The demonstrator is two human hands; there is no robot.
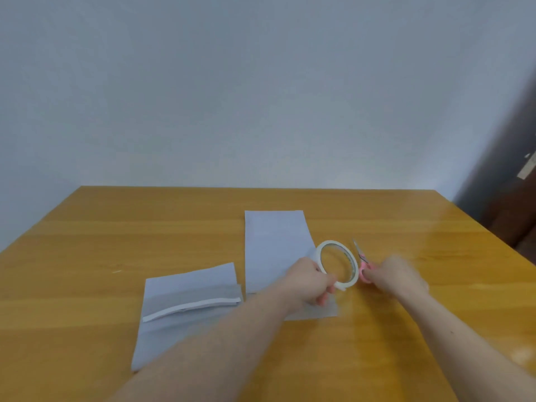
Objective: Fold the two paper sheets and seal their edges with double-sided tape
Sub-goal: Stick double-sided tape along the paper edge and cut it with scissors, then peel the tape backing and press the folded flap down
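Observation:
Two white paper sheets lie on the wooden table [116,227]. The left sheet [188,288] is folded, with a raised fold edge running across it. The right sheet [275,248] lies as a long folded strip towards the far side. My left hand [310,282] holds a white roll of double-sided tape [338,264] upright over the right sheet's near right corner. My right hand [397,277], just right of the roll, grips pink-handled scissors [362,262] whose blades point away from me. My left forearm covers part of both sheets.
A pale wall stands behind the table's far edge. A dark wooden door or cabinet [519,184] is at the far right. Bare tabletop extends to the left and far right of the sheets.

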